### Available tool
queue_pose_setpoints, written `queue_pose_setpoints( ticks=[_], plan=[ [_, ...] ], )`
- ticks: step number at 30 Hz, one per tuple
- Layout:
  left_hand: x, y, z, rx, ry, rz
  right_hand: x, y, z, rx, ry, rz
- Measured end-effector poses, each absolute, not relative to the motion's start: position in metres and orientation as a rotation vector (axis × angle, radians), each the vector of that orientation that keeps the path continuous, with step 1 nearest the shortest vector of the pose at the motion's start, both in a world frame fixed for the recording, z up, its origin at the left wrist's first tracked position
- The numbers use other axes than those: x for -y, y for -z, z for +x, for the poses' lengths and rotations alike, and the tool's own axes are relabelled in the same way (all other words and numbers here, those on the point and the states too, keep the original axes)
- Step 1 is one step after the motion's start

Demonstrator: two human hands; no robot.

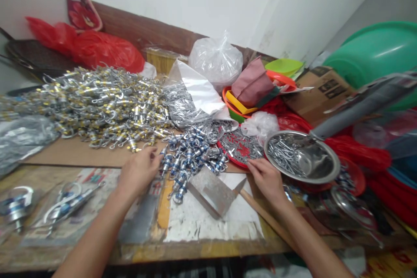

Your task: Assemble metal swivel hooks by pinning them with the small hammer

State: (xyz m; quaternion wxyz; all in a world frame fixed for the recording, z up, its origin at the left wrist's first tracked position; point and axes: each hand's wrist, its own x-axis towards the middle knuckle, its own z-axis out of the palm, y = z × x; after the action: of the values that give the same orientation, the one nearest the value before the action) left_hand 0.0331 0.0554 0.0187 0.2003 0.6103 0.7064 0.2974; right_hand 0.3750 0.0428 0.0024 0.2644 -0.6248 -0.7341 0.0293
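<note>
My left hand [140, 171] is at the left edge of a heap of blue and silver metal hook fittings [190, 152], its fingers curled in; whatever they hold is hidden. My right hand [267, 179] is at the near rim of a red tray [223, 150] of small grey metal pieces, thumb and fingertips pinched together. Anything in that pinch is too small to make out. Between my hands a rectangular steel block [212, 193] lies on a white sheet [182, 226]. A hammer [260, 208] with a wooden handle rests beside it, passing under my right forearm.
A large pile of gold and silver hook fittings [107, 104] covers the back left. At right stands a steel bowl [335, 169] of metal pins. Bagged hook fittings [67, 204] lie front left. Behind are a clear plastic bag [215, 58], a cardboard box [321, 91] and a green basin [374, 52].
</note>
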Motion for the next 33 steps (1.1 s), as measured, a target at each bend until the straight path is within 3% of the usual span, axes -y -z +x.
queue_pose_setpoints(
  ticks=[6,17,20,23,29,33],
  plan=[
    [-0.060,-0.010,0.035,-2.010,-0.816,1.761,-0.119,0.010,0.369,2.047,-0.102,-1.744],
    [-0.038,-0.023,0.052,-1.679,-1.316,1.633,-0.114,0.005,0.357,1.853,-0.126,-1.683],
    [-0.024,-0.031,0.073,-1.447,-1.405,1.705,-0.098,-0.006,0.347,1.737,-0.134,-1.619],
    [-0.006,-0.028,0.090,-1.292,-1.261,1.654,-0.064,-0.019,0.321,1.689,-0.199,-1.528],
    [0.010,-0.006,0.104,-1.128,-1.136,1.485,0.005,-0.030,0.269,1.893,-0.548,-1.074],
    [0.009,-0.009,0.104,-1.145,-1.133,1.462,0.014,-0.022,0.262,1.764,-0.738,-1.121]
  ],
)
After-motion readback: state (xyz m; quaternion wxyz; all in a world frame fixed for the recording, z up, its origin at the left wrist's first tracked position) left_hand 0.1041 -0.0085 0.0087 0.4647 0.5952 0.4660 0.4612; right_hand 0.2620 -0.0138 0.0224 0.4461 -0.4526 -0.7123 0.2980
